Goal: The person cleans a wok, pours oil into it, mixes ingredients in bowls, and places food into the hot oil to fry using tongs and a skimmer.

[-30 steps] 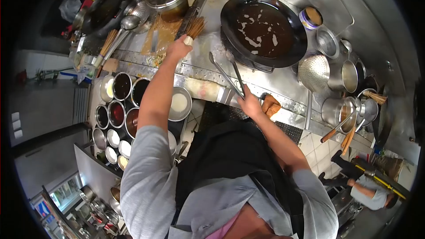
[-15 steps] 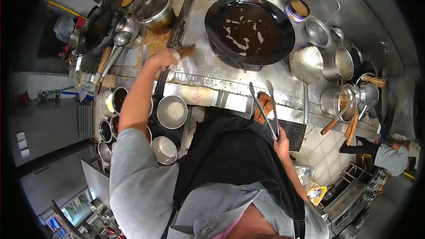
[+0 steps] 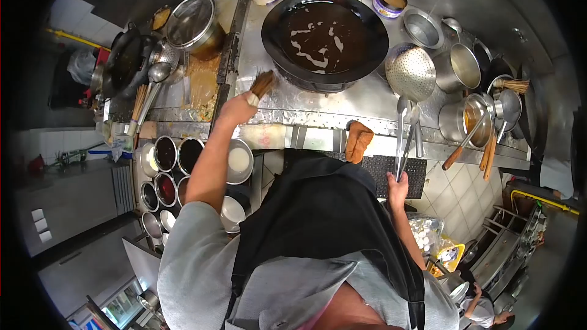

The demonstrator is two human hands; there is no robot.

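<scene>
The person's hands were well apart, each closed on a tool. The left hand [image 3: 238, 109] gripped a bamboo brush [image 3: 263, 85] by its pale end, bristles pointing toward the wok [image 3: 369, 33], just beside its lower left; whether they touched the metal counter [image 3: 306, 102] could not be told. The right hand [image 3: 397, 189] held metal tongs [image 3: 401, 146] near the counter's front edge, tips close below the perforated strainer [image 3: 411, 72]. Dark liquid [image 3: 315, 36] lay in the wok.
</scene>
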